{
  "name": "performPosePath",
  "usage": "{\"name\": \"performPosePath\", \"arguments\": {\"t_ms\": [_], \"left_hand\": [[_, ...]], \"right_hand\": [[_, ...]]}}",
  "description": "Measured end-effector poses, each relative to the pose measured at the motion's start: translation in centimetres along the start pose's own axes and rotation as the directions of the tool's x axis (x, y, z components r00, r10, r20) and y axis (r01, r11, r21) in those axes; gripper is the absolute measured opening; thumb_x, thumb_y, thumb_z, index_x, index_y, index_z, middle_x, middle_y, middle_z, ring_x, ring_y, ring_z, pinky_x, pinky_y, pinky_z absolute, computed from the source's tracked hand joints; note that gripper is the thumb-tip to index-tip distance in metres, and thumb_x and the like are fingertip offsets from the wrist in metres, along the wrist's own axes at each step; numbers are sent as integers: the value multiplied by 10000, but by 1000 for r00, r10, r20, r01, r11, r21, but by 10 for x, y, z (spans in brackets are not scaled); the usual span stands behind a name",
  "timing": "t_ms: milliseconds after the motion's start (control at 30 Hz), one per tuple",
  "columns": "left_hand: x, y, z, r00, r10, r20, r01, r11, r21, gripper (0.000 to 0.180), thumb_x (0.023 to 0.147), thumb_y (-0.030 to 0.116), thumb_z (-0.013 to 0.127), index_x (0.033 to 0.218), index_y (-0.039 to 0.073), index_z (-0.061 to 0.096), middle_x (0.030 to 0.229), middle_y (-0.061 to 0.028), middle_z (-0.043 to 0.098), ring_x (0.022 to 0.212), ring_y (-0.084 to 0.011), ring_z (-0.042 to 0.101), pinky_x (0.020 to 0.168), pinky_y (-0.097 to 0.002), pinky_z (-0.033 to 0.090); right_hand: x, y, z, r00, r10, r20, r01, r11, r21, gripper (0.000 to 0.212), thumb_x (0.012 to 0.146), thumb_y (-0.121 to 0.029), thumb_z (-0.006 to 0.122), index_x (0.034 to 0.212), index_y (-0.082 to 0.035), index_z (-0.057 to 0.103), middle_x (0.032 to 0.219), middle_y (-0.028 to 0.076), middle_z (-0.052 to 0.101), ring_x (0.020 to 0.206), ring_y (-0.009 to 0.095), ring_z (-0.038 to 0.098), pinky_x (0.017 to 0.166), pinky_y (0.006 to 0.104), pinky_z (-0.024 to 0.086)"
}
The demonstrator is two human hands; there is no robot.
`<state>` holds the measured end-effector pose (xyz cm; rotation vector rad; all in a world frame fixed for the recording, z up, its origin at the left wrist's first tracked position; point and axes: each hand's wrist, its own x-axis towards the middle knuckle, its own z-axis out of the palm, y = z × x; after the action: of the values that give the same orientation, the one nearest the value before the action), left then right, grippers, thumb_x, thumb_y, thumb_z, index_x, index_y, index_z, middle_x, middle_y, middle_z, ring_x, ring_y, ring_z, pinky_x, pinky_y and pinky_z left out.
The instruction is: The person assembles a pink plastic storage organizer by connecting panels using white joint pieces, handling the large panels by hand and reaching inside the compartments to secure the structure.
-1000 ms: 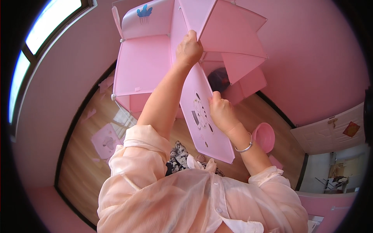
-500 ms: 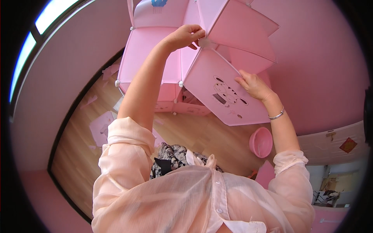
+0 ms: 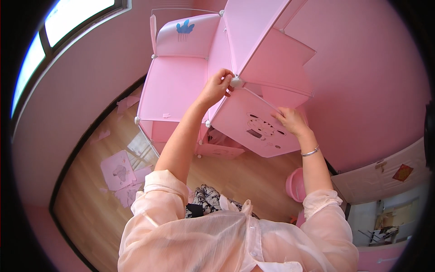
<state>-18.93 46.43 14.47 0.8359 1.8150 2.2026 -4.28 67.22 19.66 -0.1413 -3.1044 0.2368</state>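
- One printed panel (image 3: 238, 119), slanting off the pink cabinet (image 3: 172, 88)!
- Right hand (image 3: 292, 121): fingers gripping its upper edge, panel spreading below-left.
- Left hand (image 3: 214, 89): fingers curled beside the white connector (image 3: 236, 81); can't tell if gripping.

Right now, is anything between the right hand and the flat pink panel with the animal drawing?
Nothing visible: the right hand holds the flat pink panel by its edge. The left hand is off to the side, at the round white connector.
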Motion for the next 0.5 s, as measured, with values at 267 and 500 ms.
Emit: {"name": "performPosePath", "arguments": {"t_ms": [267, 500], "left_hand": [[-31, 0, 19, 940, 332, -73, -226, 771, 595, 251, 830, 265, 484, 861, 29, 406, 855, -163, 488, 714, -345, 518, 602, -412, 420], [-18, 13, 40, 922, 367, -124, -207, 738, 642, 201, 810, 178, 472, 817, 3, 374, 797, -205, 479, 642, -402, 505, 550, -464, 415]], "right_hand": [[-4, -27, 2, 952, 63, -299, -42, 996, 77, 409, 792, -356, 523, 1005, -7, 519, 875, 130, 612, 848, 244, 585, 739, 326, 445], [51, -111, -65, 931, 36, -363, 192, 798, 571, 424, 802, -372, 532, 950, 25, 533, 790, 136, 614, 770, 183, 591, 679, 269, 448]]}}
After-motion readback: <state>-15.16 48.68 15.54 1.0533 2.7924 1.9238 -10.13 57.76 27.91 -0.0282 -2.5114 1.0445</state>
